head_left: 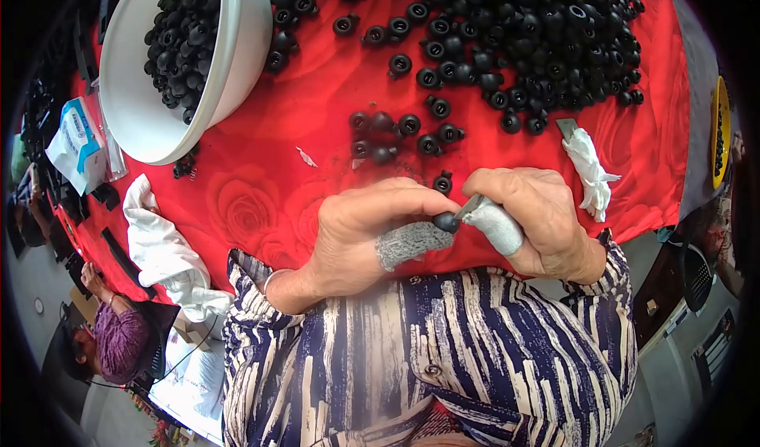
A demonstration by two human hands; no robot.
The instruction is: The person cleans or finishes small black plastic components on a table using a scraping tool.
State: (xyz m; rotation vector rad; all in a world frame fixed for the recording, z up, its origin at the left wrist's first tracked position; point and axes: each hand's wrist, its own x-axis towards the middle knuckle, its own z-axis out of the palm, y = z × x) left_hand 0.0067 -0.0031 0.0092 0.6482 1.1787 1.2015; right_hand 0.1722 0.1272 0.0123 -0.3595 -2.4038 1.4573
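My left hand (356, 217), its thumb wrapped in grey cloth, pinches a small round black part (446, 222) between thumb and fingertips. Pale wrapping covers the thumb of my right hand (530, 217), which grips a small metal blade (472, 206) with its edge against that part. Just beyond my fingertips lies another black knob-like part (442, 182). Several more loose parts (409, 125) are scattered farther up the red cloth (253, 201). My fingers hide most of the blade and some of the held part.
A white bowl (229, 91) of black parts stands at far left. A large heap of them (546, 43) covers the far right. Near the right edge lies a blade with a white-wrapped handle (587, 166). White cloth (162, 249) lies left; another person (119, 336) sits beyond it.
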